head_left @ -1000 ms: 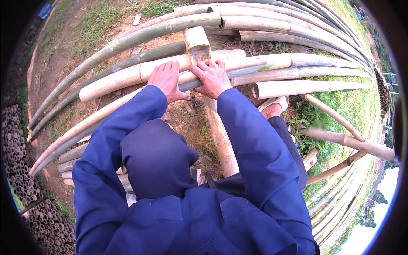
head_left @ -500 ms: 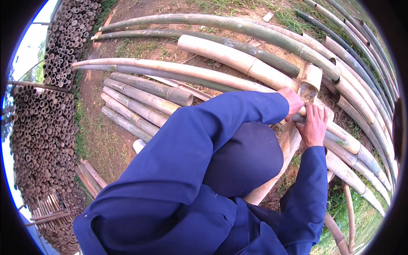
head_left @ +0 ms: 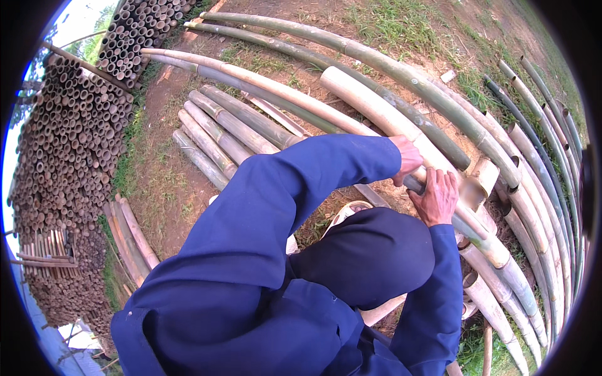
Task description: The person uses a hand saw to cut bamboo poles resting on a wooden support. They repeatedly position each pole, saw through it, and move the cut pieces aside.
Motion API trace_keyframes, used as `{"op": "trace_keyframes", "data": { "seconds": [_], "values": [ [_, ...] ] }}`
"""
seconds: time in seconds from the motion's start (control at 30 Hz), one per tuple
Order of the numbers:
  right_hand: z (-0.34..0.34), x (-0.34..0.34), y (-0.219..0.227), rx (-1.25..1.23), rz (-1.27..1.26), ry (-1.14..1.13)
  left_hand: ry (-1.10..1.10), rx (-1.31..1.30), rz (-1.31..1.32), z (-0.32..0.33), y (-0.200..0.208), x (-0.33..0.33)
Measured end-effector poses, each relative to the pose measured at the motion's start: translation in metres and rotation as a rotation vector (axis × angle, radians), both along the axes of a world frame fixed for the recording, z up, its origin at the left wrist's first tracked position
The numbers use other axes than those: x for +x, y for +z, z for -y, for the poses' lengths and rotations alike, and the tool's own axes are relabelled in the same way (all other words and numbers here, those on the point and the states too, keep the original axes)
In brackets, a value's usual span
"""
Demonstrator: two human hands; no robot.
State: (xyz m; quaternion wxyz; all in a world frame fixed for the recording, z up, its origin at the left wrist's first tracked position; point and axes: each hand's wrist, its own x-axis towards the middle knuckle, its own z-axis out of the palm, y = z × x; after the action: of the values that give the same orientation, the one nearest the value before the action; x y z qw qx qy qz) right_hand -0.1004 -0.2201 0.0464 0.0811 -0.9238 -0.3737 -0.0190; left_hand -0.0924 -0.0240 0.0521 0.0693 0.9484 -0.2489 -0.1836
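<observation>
My left hand (head_left: 409, 160) is closed at the long bamboo pole (head_left: 492, 248), beside the thick pale bamboo (head_left: 367, 103). Just to its right, my right hand (head_left: 437, 197) curls over the same pole, fingers bent on its top side. A short grey stretch of pole shows between the two hands; the undersides of the fingers are hidden. Right of my right hand stands a short, wide bamboo section (head_left: 481, 178) with an open hollow end, tilted toward me. My bent knee in dark cloth lies below the hands.
Long green bamboo poles (head_left: 351, 45) curve across the far side. More poles (head_left: 549, 141) crowd the right. Shorter bamboo lengths (head_left: 216, 128) lie on the ground at left. A tall stack of cut bamboo (head_left: 78, 131) fills the far left. A sandalled foot (head_left: 347, 216) shows beside my knee.
Both hands have shifted left along the pole, away from the short bamboo section. That section now sits to their right instead of above them. The whole view has turned, and the foot has come into sight.
</observation>
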Motion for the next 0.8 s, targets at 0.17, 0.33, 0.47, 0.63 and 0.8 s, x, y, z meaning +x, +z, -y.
{"op": "trace_keyframes", "data": {
  "seconds": [0.17, 0.33, 0.47, 0.63, 0.8],
  "values": [
    [-0.058, -0.005, 0.002, -0.01, 0.007, -0.015, 0.019, 0.067, 0.034, -0.058, -0.002, -0.002],
    [-0.035, -0.011, 0.038, 0.177, -0.038, -0.078, 0.082, 0.096, 0.019, -0.077, -0.008, -0.015],
    [0.135, -0.031, 0.115, 0.294, 0.188, -0.383, 0.08, 0.088, 0.06, -0.076, -0.008, -0.012],
    [0.363, -0.2, 0.174, 0.604, 0.098, -1.107, 0.093, 0.144, 0.029, -0.07, -0.013, -0.003],
    [0.392, -0.425, 0.071, 0.682, 0.094, -1.585, 0.123, 0.128, 0.041, -0.054, -0.014, 0.0]
  ]
}}
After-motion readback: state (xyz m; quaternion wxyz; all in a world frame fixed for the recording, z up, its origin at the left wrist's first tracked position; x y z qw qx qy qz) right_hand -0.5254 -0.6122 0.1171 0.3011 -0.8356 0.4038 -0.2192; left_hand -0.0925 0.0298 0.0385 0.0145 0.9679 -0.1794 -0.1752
